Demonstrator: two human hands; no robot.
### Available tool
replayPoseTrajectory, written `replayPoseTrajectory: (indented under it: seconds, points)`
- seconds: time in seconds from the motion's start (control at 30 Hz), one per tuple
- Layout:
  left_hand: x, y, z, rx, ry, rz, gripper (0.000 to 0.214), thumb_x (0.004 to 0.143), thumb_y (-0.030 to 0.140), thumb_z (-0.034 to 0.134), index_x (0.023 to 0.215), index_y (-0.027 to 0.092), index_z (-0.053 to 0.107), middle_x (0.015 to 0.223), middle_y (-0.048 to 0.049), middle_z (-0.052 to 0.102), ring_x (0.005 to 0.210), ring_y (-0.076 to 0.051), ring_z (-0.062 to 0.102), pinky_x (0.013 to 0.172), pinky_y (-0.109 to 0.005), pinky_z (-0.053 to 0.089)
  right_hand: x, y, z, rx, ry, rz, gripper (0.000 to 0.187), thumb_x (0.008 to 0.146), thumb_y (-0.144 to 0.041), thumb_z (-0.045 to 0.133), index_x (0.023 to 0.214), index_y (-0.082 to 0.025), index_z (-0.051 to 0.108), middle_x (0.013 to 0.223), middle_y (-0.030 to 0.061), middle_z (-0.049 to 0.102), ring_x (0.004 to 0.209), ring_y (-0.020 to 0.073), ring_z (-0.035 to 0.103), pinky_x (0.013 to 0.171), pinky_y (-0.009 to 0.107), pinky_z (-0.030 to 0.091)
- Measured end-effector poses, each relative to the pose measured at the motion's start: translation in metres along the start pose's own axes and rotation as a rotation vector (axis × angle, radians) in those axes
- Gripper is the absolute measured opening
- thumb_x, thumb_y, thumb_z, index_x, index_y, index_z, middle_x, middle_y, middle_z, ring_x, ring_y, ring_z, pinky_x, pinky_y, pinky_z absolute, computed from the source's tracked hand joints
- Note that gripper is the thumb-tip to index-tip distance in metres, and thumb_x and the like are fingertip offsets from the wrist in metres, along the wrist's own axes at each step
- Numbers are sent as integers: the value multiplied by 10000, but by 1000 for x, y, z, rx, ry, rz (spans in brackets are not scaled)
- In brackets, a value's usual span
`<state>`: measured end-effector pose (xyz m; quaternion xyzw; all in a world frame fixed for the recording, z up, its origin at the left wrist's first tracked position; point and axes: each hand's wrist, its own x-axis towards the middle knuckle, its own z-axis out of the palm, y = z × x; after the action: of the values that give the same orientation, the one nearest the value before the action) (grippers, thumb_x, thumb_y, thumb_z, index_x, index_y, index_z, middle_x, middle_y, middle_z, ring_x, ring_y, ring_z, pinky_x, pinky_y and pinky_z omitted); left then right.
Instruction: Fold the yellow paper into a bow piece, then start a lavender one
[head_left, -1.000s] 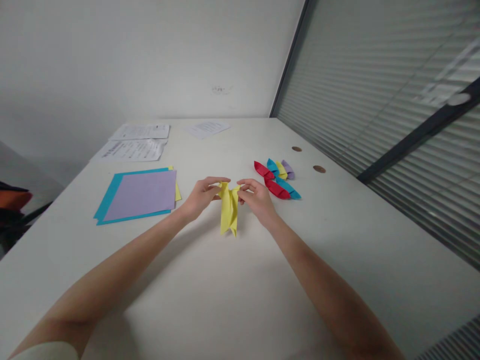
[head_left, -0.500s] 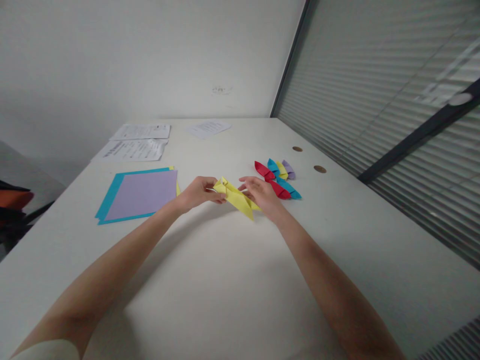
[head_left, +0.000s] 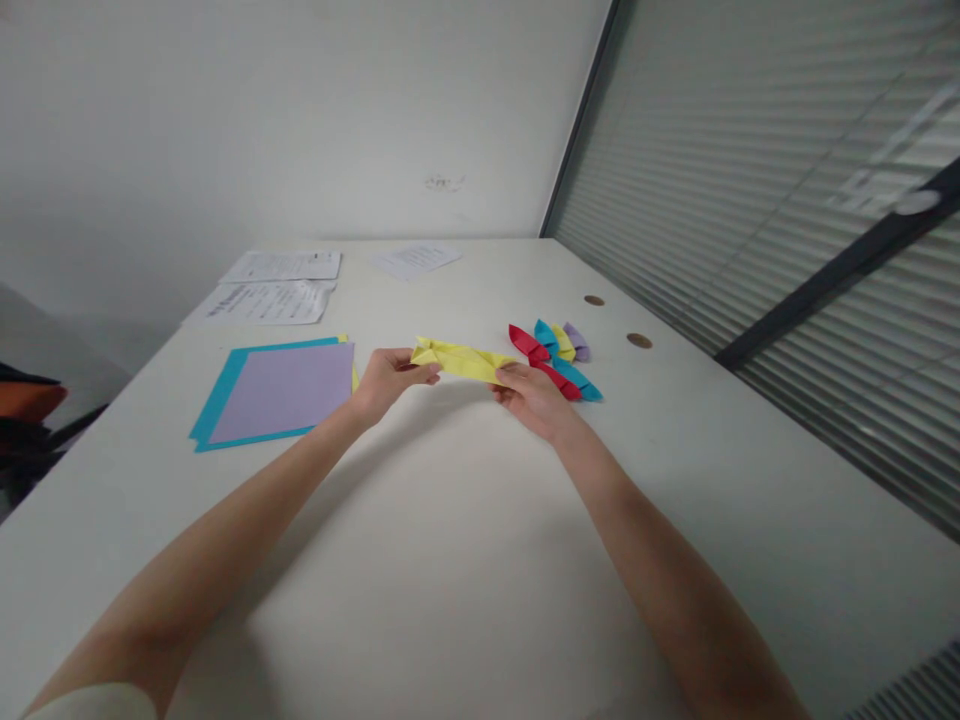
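A long folded piece of yellow paper (head_left: pixel 463 361) is held up over the white table, stretched between my two hands. My left hand (head_left: pixel 390 381) pinches its left end, thumb in front. At the opposite end my right hand (head_left: pixel 531 394) grips it between thumb and fingers. Just beyond the right hand lies a group of folded paper pieces: a red piece (head_left: pixel 528 344), a blue piece (head_left: pixel 576 379), a purple piece (head_left: pixel 577 341) and several others in like colours. Some of the group is hidden behind that hand.
To the left lies a stack of paper sheets, purple (head_left: pixel 281 392) over blue (head_left: pixel 219 400), with yellow edges showing. Printed papers (head_left: pixel 266 300) rest farther back. Two round holes (head_left: pixel 639 341) pierce the table (head_left: pixel 450 560) near the blinds (head_left: pixel 720 220) on the right.
The yellow paper has turned from slanting down to the right to nearly level. My right hand has closed on its right end, and my left hand has shifted slightly left.
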<state>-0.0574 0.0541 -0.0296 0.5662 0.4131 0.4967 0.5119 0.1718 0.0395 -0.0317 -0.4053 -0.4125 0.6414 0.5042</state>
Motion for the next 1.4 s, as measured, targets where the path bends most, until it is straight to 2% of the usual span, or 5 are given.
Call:
replayPoseTrajectory:
  seconds: [0.3, 0.6, 0.77, 0.97, 1.4]
  points:
    - [-3, 1, 6, -26, 76, -58, 404, 545, 440, 868, 759, 119, 747, 722, -56, 702, 658, -152, 629, 759, -351, 550, 8, 8, -3, -195, 300, -289, 499, 464, -299, 844, 910, -183, 651, 784, -6, 651, 735, 136, 605, 701, 295, 501]
    - [0, -3, 4, -294, 74, -170, 375, 568, 308, 873, 822, 81, 716, 772, -61, 690, 703, -131, 640, 832, -333, 562, 3, 5, -2, -453, 318, -591, 227, 686, -313, 718, 896, -228, 693, 852, 29, 688, 838, 192, 625, 785, 354, 501]
    - [0, 2, 5, -460, 90, -199, 311, 691, 287, 798, 920, 117, 673, 903, -67, 686, 750, -112, 646, 790, -272, 566, -11, -5, 5, -801, 82, -814, 53, 784, -297, 692, 753, -282, 732, 821, 31, 707, 928, 233, 580, 935, 441, 419]
    - [1, -2, 3, -257, 111, -176, 309, 678, 302, 757, 887, 141, 597, 855, -50, 665, 710, -119, 628, 679, -264, 558, -23, -12, 16, -889, -277, -641, 141, 767, -398, 728, 801, -262, 744, 745, 22, 690, 738, 193, 574, 765, 370, 461]
    - [-2, -7, 4, 54, -101, -196, 192, 686, 185, 666, 827, 164, 537, 801, -12, 602, 685, -140, 633, 590, -299, 573, -17, -15, 10, -1037, 190, -742, 187, 844, -335, 625, 748, -207, 722, 691, 26, 538, 685, 170, 518, 691, 338, 438]
